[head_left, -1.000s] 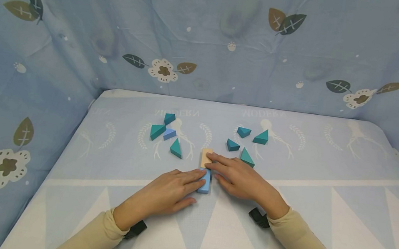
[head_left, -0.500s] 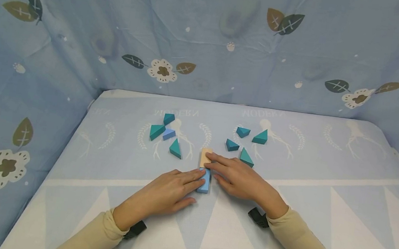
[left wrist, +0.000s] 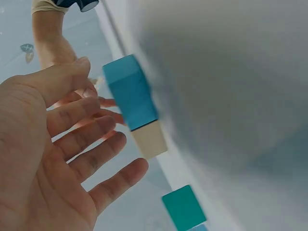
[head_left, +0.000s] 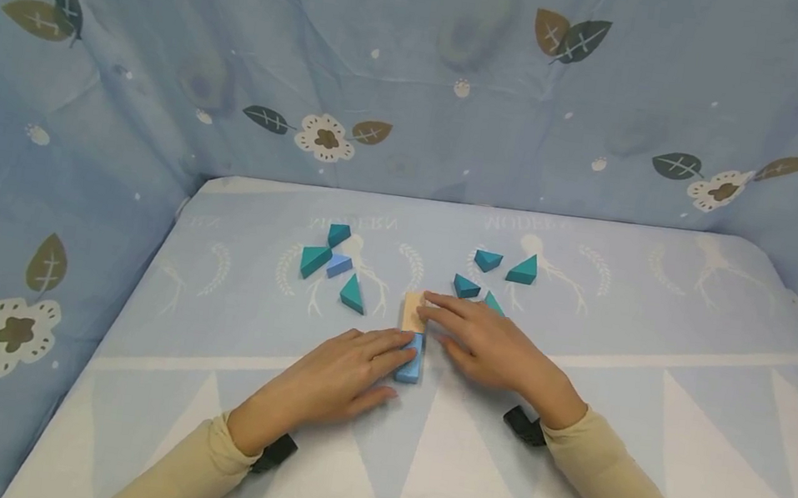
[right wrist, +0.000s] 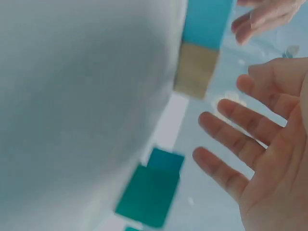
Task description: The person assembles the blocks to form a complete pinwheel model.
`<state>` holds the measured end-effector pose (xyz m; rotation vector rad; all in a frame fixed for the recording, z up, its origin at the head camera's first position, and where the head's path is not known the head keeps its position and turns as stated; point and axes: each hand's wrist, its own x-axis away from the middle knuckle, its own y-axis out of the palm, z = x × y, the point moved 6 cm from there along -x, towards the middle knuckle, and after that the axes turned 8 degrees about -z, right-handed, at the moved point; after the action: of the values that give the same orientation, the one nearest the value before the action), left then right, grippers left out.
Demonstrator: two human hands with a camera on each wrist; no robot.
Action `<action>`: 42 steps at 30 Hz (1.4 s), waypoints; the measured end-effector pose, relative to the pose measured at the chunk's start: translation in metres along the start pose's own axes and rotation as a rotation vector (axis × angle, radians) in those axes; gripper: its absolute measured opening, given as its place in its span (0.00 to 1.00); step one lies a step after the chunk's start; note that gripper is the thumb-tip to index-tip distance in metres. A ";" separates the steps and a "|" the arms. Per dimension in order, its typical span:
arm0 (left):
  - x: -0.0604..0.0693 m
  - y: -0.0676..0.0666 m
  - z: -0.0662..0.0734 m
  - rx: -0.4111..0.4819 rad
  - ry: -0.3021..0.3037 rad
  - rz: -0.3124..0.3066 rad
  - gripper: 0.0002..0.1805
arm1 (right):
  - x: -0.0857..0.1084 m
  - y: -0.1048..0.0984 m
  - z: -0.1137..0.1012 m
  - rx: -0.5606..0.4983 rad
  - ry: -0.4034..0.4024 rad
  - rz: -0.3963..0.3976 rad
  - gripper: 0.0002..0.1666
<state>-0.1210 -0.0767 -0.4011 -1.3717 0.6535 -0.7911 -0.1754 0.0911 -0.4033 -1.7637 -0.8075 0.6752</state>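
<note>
A light blue block [head_left: 409, 371] and a pale wooden block [head_left: 413, 311] lie end to end on the table, the wooden one farther away. The left hand [head_left: 334, 375] has its fingers extended over the blue block, and its fingertips appear to rest on it. Fingertips of the right hand [head_left: 499, 348] are at the right edge of the wooden block; whether they touch it is unclear. Both hands hold nothing. In the left wrist view the blue block [left wrist: 131, 94] abuts the wooden block [left wrist: 150, 140]. The right wrist view shows the right hand [right wrist: 269, 144] with fingers spread.
Left of centre lie several pieces, among them a green triangle [head_left: 353, 293] and a small blue piece [head_left: 339, 266]. To the right are teal pieces [head_left: 488, 261] and a green triangle [head_left: 522, 269]; another green one [head_left: 493, 303] is partly behind the right hand.
The right hand has shifted slightly to the right and away from the person, its fingers easing off the wooden block's top. The left hand and both blocks look nearly unchanged.
</note>
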 end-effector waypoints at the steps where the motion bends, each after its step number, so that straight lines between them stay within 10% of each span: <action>1: -0.002 -0.002 -0.001 0.001 -0.005 0.008 0.29 | 0.000 -0.005 0.003 0.012 0.020 0.008 0.24; 17: -0.022 -0.008 -0.011 0.015 -0.026 0.018 0.27 | -0.003 -0.025 0.041 0.057 0.348 -0.131 0.23; 42: -0.025 -0.003 -0.004 -0.071 -0.013 0.092 0.24 | -0.011 -0.013 0.039 0.003 0.233 -0.039 0.23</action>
<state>-0.1391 -0.0593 -0.4000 -1.4001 0.7354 -0.6900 -0.2143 0.1075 -0.4021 -1.7799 -0.6789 0.4347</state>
